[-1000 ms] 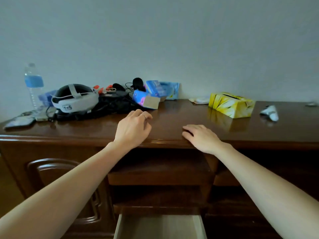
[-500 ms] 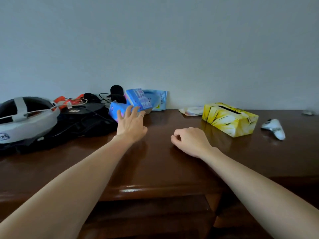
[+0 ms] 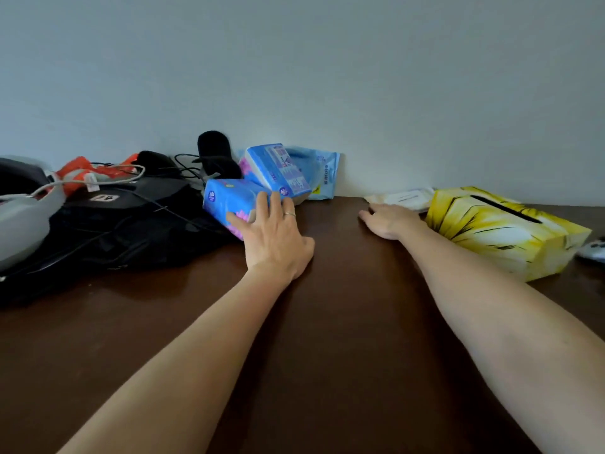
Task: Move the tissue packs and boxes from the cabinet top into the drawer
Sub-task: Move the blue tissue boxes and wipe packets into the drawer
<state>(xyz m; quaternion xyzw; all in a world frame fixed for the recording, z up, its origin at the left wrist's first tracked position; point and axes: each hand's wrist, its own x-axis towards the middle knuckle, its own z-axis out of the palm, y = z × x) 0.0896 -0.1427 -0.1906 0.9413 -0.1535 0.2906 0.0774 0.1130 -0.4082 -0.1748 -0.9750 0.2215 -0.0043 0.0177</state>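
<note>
The left hand (image 3: 275, 239) is lying on the near blue pack (image 3: 229, 199), with its fingers spread and only lightly bent over the pack's right end; a ring is showing on one finger. It is touching the pack, but whether it is gripping it I cannot tell. This pack is resting on the cabinet top (image 3: 327, 339), against a black bag (image 3: 124, 237). A second blue pack (image 3: 278, 172) is leaning tilted just behind it, and a pale blue pouch (image 3: 322, 175) is standing at the wall behind that one.

The right hand (image 3: 391, 221) is lying flat on the wood, palm down, fingers nearly straight, holding nothing. Its fingertips are reaching just beside a flat white pack (image 3: 404, 198). The yellow box (image 3: 504, 234) is sitting just beside the right wrist, on the outer side.
</note>
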